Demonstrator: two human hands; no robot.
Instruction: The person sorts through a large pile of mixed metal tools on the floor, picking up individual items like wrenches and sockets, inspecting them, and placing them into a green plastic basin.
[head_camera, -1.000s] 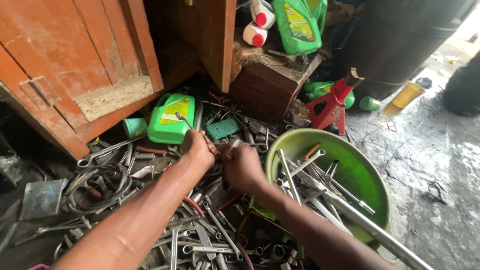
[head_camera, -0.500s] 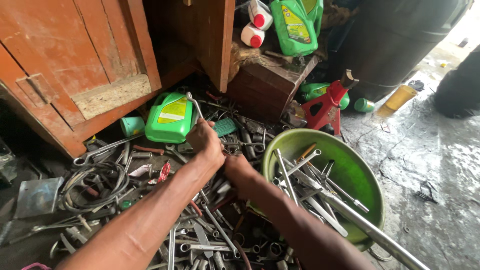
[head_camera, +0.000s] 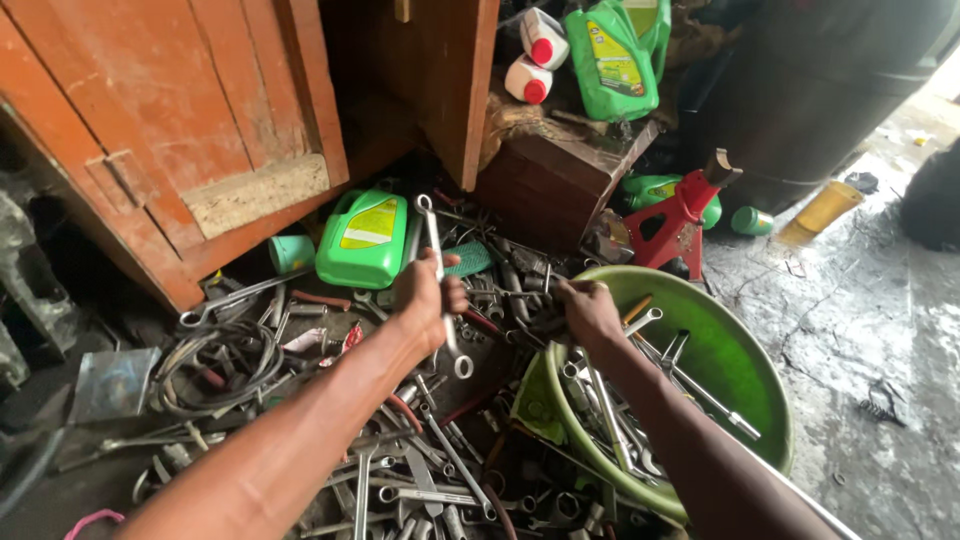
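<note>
- My left hand (head_camera: 428, 295) is closed around the middle of a long steel ring spanner (head_camera: 441, 285), which stands nearly upright above the pile of tools (head_camera: 420, 460) on the floor.
- My right hand (head_camera: 590, 312) curls over the near rim of the round green plastic basin (head_camera: 745, 375); I cannot tell whether it grips anything.
- A green oil jug (head_camera: 365, 238) with a yellow label lies flat just behind the spanner, against the orange wooden door (head_camera: 170, 130).
- Another green jug (head_camera: 610, 60) and two white bottles with red caps (head_camera: 535, 60) stand on a dark wooden box (head_camera: 560, 180).
- A red jack stand (head_camera: 685, 215) stands upright beside the box.
- Bare wet concrete floor (head_camera: 860, 330) lies open to the right of the basin.
- Spanners and sockets in the pile are grey metal, oily and tangled with cables (head_camera: 215, 365).
</note>
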